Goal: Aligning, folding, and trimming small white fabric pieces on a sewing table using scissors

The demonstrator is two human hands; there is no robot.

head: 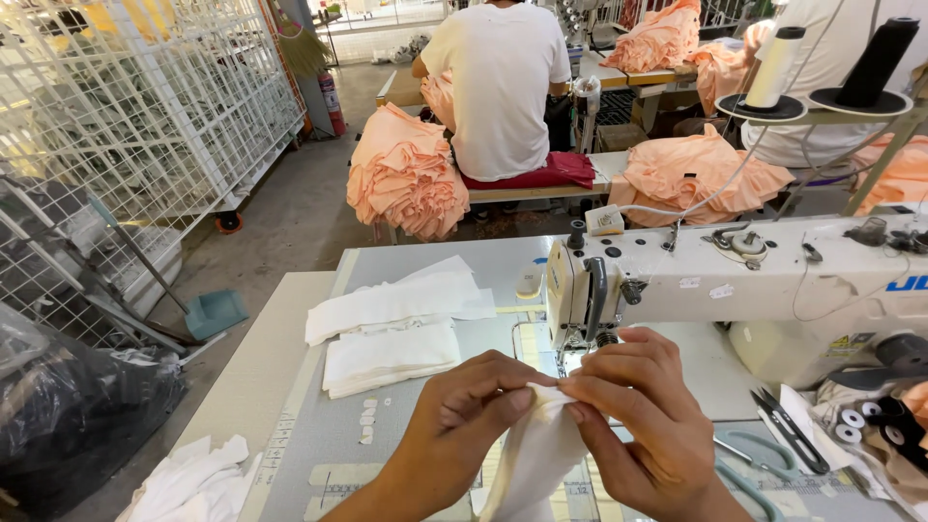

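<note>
My left hand [462, 411] and my right hand [643, 416] pinch the top edge of a white fabric piece [534, 464] between fingers and thumbs. The piece hangs down toward the near table edge. The hands meet just in front of the needle area [570, 353] of a white sewing machine [735, 275]. Two stacks of white fabric pieces [391, 324] lie on the grey table [338, 435] to the left of my hands.
Scissors [749, 464] and thread snips [788, 425] lie right of my hands, bobbins [851, 420] beyond. Thread cones [773, 63] stand behind the machine. A person in a white shirt [503, 87] sits ahead among peach fabric piles [406, 174]. Wire racks [145, 126] stand left.
</note>
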